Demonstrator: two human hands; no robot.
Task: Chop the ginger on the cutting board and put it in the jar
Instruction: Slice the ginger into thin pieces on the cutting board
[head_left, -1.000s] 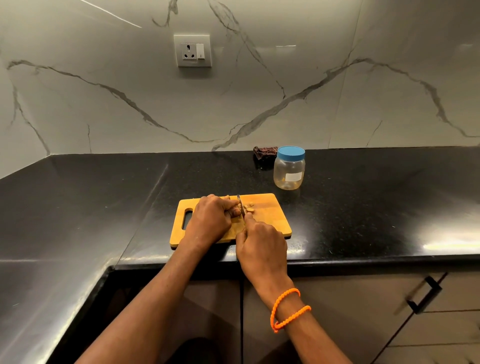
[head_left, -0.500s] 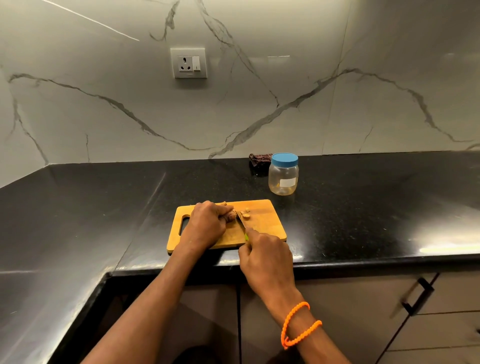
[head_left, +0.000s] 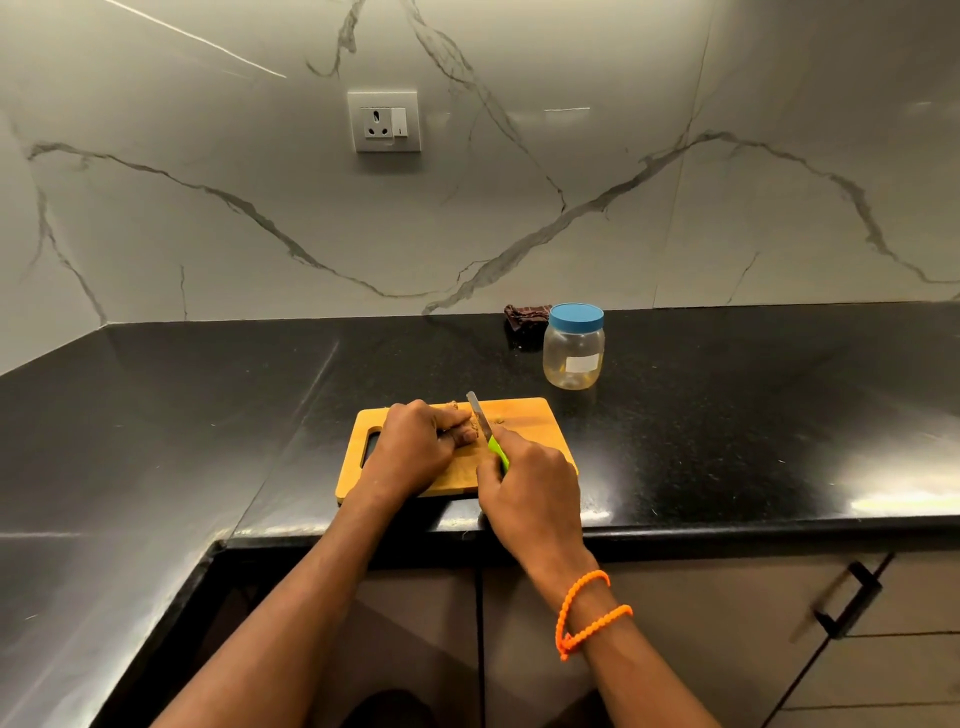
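A wooden cutting board (head_left: 535, 421) lies near the counter's front edge. My left hand (head_left: 415, 447) curls over a brown piece of ginger (head_left: 460, 410) and holds it down on the board; most of the ginger is hidden under the fingers. My right hand (head_left: 530, 483) grips the green handle of a small knife (head_left: 480, 421), whose blade stands against the ginger right beside my left fingertips. A few cut bits (head_left: 501, 418) lie on the board right of the blade. The clear jar (head_left: 573, 356) with a blue lid on stands upright behind the board's right end.
The black stone counter (head_left: 727, 415) runs left into a corner and right along the marble wall. A dark crumpled cloth (head_left: 525, 317) lies behind the jar. A wall socket (head_left: 384, 120) sits above. Cabinet fronts with a black handle (head_left: 847, 597) are below the counter.
The knife blade has shifted a little along the ginger while both hands kept their grip. The camera tilted, so board and jar sit lower in view.
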